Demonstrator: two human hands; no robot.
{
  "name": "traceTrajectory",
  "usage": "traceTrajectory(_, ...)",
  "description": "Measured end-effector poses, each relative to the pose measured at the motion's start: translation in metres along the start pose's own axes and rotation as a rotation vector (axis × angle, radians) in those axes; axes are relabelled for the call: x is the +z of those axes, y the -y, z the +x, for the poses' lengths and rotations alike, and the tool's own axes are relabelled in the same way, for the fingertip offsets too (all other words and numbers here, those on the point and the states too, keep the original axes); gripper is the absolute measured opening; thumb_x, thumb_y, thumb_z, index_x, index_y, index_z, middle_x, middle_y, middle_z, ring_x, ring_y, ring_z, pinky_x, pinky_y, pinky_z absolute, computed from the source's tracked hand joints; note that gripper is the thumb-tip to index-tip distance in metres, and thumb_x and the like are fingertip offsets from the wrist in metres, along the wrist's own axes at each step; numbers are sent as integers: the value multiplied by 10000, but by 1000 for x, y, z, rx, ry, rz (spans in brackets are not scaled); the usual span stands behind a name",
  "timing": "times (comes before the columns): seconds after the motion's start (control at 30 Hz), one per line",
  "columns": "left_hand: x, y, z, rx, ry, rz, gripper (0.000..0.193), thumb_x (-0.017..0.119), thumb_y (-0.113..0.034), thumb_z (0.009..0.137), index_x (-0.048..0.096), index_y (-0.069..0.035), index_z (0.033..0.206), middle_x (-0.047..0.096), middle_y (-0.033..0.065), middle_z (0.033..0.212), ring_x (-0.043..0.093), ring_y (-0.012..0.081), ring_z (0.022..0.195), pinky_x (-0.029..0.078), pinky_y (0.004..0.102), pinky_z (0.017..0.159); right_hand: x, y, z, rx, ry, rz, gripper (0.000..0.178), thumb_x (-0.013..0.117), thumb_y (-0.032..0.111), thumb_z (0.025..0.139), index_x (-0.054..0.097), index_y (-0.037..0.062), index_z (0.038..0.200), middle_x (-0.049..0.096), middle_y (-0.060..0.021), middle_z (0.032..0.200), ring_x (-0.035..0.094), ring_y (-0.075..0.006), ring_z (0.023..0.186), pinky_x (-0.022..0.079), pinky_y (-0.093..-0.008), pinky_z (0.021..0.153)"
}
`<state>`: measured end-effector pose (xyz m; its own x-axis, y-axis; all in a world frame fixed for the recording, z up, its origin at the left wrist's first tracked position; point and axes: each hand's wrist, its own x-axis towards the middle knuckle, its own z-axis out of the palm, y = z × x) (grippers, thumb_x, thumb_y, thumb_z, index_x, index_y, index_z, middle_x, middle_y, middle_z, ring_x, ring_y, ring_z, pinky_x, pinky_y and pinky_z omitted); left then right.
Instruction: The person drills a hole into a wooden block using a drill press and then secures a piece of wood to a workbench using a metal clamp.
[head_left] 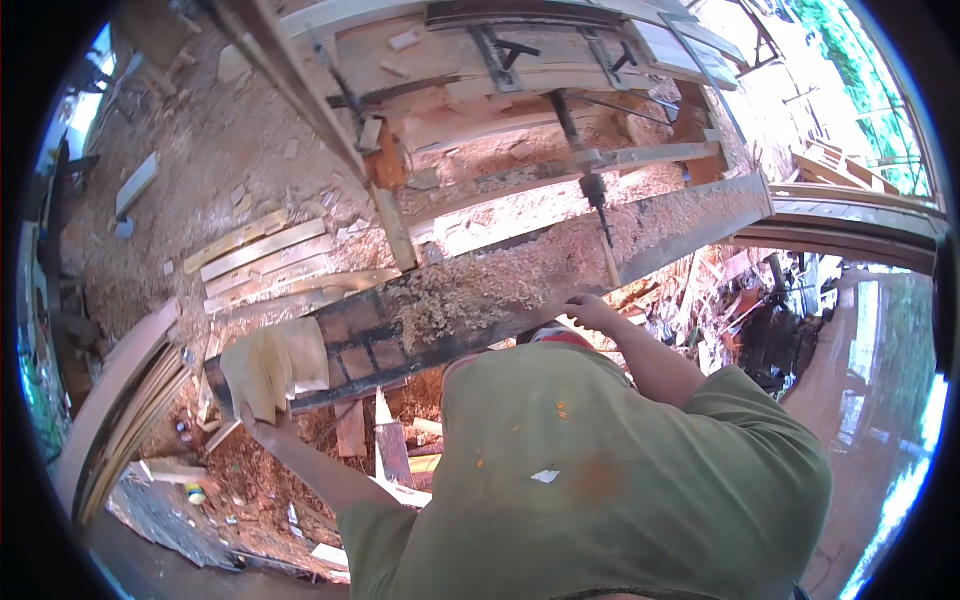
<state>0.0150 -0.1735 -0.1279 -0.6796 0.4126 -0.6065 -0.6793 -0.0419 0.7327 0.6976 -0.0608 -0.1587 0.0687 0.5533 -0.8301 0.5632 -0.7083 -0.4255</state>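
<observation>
A pale, curved wooden piece (272,362) sits across the left end of a long dark bench plank (690,235). My left hand (262,426) grips its near lower edge, with the fingers partly hidden by the wood. Over the plank's near edge, right of the middle, lies my right hand (593,313), its fingers stretched out and nothing visible in them. Just beyond it, a dark rod-like tool (596,190) points down at the plank. Curly wood shavings (470,290) cover much of the plank's top.
Behind the plank stands a wooden workbench frame (640,155) with black clamps (515,52). Wooden strips (262,250) lie on the shaving-strewn ground at the left. Curved boards (125,400) lean at the near left. Scrap wood (390,450) lies below the plank.
</observation>
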Motion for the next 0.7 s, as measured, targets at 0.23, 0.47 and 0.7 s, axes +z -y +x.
traceTrajectory(0.23, 20, 2, -37, 273, -29, 34, 682, 670, -447, 835, 496, -96, 1393, 574, 110, 1319, 571, 314, 1176, 516, 440, 851, -31, -5, 25, -46, -41, 11, 374, 632, 317, 854, 701, -8, 1027, 689, -89, 815, 630, -177, 621, 490, -330, 505)
traceTrajectory(0.47, 64, 29, -79, 241, 539, 17, 771, 636, -472, 828, 402, -124, 1475, 486, 109, 1424, 442, 359, 1321, 351, 561, 1086, -42, -27, 37, 37, -83, 204, 436, 647, 377, 897, 669, 41, 1175, 689, -62, 891, 622, -157, 652, 484, -316, 527)
traceTrajectory(0.7, 93, 182, -51, -102, 959, 620, 748, 741, -351, 726, 489, -80, 1376, 537, 153, 1330, 515, 318, 1250, 440, 496, 1038, -25, 71, -17, -202, 212, 747, 598, 626, 493, 942, 531, 82, 1366, 636, -103, 1205, 628, -194, 999, 535, -334, 785)
